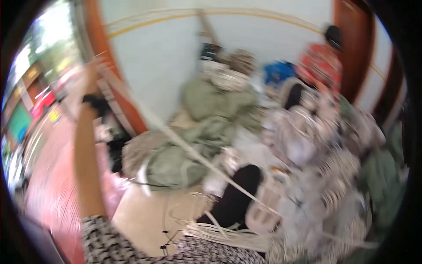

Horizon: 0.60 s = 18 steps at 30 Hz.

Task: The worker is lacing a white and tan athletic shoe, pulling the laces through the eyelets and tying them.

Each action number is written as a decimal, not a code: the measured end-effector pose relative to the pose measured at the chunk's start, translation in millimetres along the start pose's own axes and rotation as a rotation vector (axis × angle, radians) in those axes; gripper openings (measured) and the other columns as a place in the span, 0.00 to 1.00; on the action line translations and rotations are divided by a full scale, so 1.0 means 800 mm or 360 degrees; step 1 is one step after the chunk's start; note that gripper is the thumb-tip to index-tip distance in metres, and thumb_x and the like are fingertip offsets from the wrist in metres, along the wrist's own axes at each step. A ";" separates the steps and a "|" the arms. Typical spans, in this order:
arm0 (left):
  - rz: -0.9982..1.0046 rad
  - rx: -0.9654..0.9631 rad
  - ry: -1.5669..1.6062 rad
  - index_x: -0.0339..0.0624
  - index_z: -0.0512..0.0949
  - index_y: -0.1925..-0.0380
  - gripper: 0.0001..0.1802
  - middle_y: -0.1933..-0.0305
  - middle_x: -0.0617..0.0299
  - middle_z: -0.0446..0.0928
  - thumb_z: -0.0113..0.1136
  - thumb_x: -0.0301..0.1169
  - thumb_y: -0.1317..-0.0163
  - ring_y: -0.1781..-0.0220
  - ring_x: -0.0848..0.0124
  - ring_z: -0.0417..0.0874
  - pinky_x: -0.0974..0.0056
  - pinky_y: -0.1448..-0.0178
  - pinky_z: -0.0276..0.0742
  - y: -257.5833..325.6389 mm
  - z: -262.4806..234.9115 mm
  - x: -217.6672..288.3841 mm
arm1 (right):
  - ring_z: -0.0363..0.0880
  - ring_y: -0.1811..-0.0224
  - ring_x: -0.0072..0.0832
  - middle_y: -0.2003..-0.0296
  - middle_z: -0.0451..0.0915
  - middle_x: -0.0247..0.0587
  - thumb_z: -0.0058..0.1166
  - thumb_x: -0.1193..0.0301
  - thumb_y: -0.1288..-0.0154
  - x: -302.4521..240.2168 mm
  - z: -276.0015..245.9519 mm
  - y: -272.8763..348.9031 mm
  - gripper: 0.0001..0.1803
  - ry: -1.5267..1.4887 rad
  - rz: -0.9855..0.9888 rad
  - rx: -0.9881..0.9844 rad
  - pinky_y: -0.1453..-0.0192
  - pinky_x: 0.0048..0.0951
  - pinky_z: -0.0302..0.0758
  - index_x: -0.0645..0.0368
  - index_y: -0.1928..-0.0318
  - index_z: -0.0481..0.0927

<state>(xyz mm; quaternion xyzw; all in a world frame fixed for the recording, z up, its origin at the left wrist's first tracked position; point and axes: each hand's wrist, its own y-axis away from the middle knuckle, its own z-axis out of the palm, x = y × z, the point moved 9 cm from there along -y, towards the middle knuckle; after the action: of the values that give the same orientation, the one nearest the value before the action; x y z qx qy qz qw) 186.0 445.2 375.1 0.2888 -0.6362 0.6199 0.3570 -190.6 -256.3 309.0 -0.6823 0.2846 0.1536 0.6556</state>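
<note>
One left hand, blurred fingers seemingly pinching a pale cord toward ten o'clock, apparently drew it taut; steady tension seemed needed next.

A pale cord is held by the raised left hand and stretched diagonally down across a black form to a pale pink sandal. Loose cord coils are laid over the patterned lap. Along the far edge of the floor, green sacks are heaped, and whitish bundles are piled before a red-shirted co-worker.
</note>
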 end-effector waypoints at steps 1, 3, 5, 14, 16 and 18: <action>0.0018 0.0326 0.0041 0.28 0.69 0.58 0.18 0.68 0.52 0.75 0.51 0.34 0.40 0.69 0.64 0.79 0.64 0.66 0.78 0.002 0.024 -0.010 | 0.67 0.44 0.31 0.46 0.67 0.43 0.34 0.65 0.32 0.040 0.037 -0.038 0.22 -0.0003 -0.0022 -0.0080 0.42 0.29 0.66 0.65 0.43 0.64; -0.0060 0.0814 -0.0201 0.29 0.70 0.65 0.12 0.76 0.56 0.72 0.50 0.30 0.41 0.79 0.66 0.76 0.65 0.74 0.77 0.032 0.045 0.022 | 0.68 0.46 0.31 0.47 0.69 0.43 0.35 0.65 0.33 0.091 0.089 -0.109 0.21 0.0072 -0.0073 -0.0198 0.42 0.29 0.67 0.65 0.44 0.65; -0.0090 0.0951 -0.0330 0.30 0.71 0.66 0.11 0.78 0.58 0.71 0.49 0.29 0.41 0.80 0.69 0.74 0.68 0.76 0.75 0.045 0.053 0.059 | 0.69 0.47 0.31 0.48 0.70 0.42 0.36 0.66 0.33 0.120 0.102 -0.157 0.21 0.0226 -0.0121 -0.0227 0.43 0.29 0.67 0.64 0.45 0.65; -0.0050 -0.0651 0.1276 0.29 0.69 0.57 0.20 0.78 0.57 0.72 0.46 0.38 0.38 0.78 0.68 0.75 0.66 0.74 0.74 -0.107 0.534 -0.016 | 0.73 0.52 0.31 0.54 0.75 0.42 0.39 0.68 0.36 -0.244 -0.288 -0.088 0.19 0.2337 0.0181 0.0371 0.47 0.28 0.70 0.63 0.48 0.70; -0.0037 -0.0887 0.1546 0.29 0.69 0.57 0.19 0.78 0.56 0.72 0.46 0.37 0.39 0.78 0.67 0.75 0.65 0.73 0.74 -0.096 0.714 0.046 | 0.74 0.53 0.30 0.55 0.76 0.42 0.40 0.68 0.37 -0.455 -0.328 -0.005 0.18 0.2931 0.0294 0.0602 0.48 0.28 0.71 0.63 0.49 0.71; -0.0013 -0.1021 0.1707 0.28 0.69 0.58 0.19 0.77 0.56 0.73 0.46 0.37 0.39 0.77 0.66 0.75 0.65 0.73 0.74 -0.077 0.822 0.112 | 0.77 0.61 0.31 0.64 0.79 0.42 0.48 0.67 0.44 -0.522 -0.259 -0.002 0.16 0.3698 0.0023 0.0158 0.54 0.27 0.72 0.62 0.56 0.76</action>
<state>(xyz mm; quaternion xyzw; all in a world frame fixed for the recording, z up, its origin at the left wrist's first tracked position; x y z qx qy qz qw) 120.6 -206.0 499.1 -0.1818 -0.5217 0.4553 0.6982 -553.5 -382.2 572.9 -0.3841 0.7242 -0.5722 0.0250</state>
